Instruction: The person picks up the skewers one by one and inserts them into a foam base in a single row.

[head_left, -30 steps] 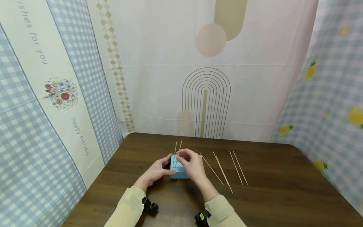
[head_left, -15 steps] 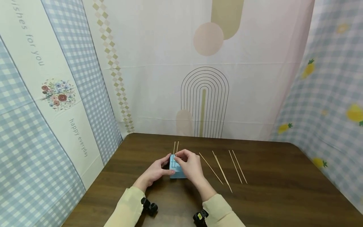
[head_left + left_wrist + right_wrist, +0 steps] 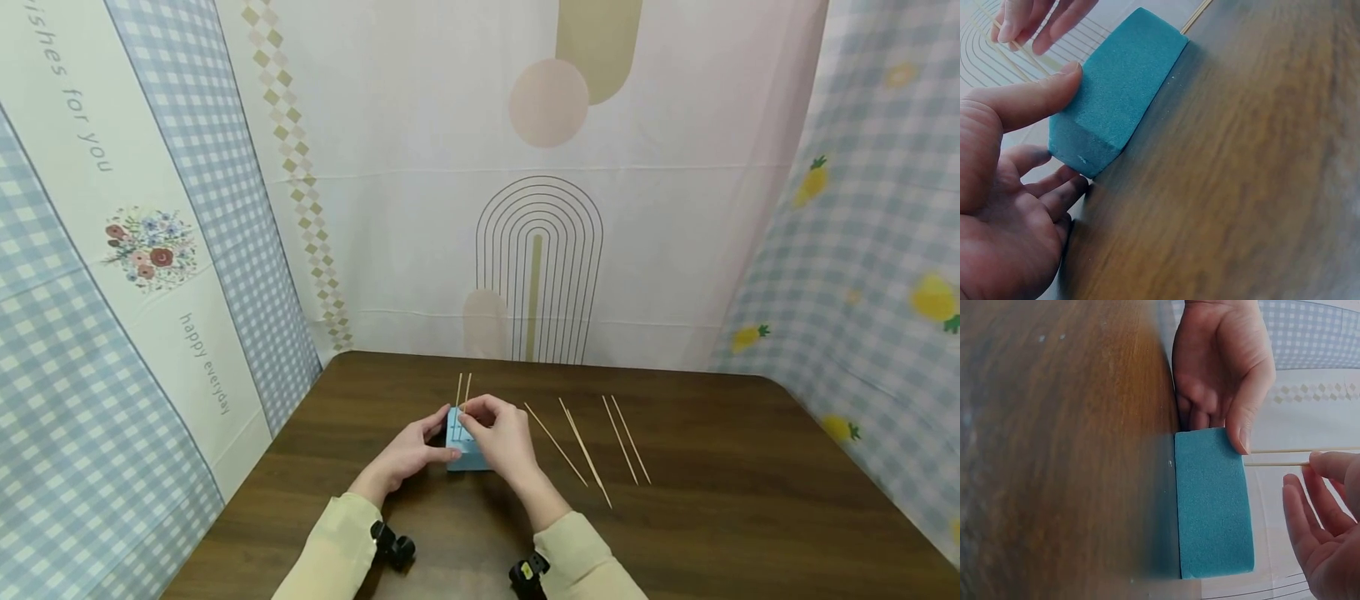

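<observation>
Near the front middle of the worktop (image 3: 712,467) sits the teal foam block (image 3: 463,442), flat on the wood, two thin wooden skewers (image 3: 462,390) standing out of its top

- Second skewer: a second ago it leaned off to the right of the first; now the pair stand close and near parallel, upright. Reads as that stick being pushed in and straightened
- Left hand (image 3: 411,454): thumb pressed along one face of the block, fingers curled round the near end; it grips and steadies the foam. Same hold as before, no shift
- Right hand (image 3: 501,433): fingertips gathered at the base of the newer skewer, above the block. Wrist view shows the fingers loose and apart beside the sticks, so I judge it only lightly pinching; cannot tell for certain
- Loose skewers (image 3: 592,446): several lying flat on the wood well right of the block, untouched, same count and lie
- Judgement: two planted, the rest yet to go in
</observation>
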Motion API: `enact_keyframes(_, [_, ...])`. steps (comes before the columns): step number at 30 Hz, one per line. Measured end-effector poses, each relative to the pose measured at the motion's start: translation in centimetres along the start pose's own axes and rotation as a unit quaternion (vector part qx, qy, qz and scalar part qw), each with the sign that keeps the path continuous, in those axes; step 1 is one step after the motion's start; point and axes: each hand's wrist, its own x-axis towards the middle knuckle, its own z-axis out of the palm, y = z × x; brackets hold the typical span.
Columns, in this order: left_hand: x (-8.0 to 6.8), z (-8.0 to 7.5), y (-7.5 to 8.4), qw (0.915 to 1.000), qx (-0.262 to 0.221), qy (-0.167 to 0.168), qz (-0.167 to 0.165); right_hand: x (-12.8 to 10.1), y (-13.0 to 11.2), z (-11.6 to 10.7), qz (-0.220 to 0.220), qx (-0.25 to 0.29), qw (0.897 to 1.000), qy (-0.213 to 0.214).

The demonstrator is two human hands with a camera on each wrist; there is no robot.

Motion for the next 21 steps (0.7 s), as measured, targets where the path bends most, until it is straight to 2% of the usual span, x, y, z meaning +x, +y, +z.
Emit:
enact_keyframes(8, [-0.1, 0.0, 0.0, 1.0000, -0.005, -0.001, -0.002, 0.0, 0.3, -0.6, 0.000, 0.014, 1.000, -0.027])
enact_keyframes(13, [-0.2, 0.0, 0.0, 1.0000, -0.002, 0.001, 0.000, 0.3, 1.0, -1.8, 0.002, 0.017, 0.999, -0.038])
enact_keyframes(21, [0.0, 0.1, 0.0, 0.9999, -0.003, 0.010, 0.002, 1.3, 2.8, -5.3, 0.042, 0.019, 0.999, 0.009])
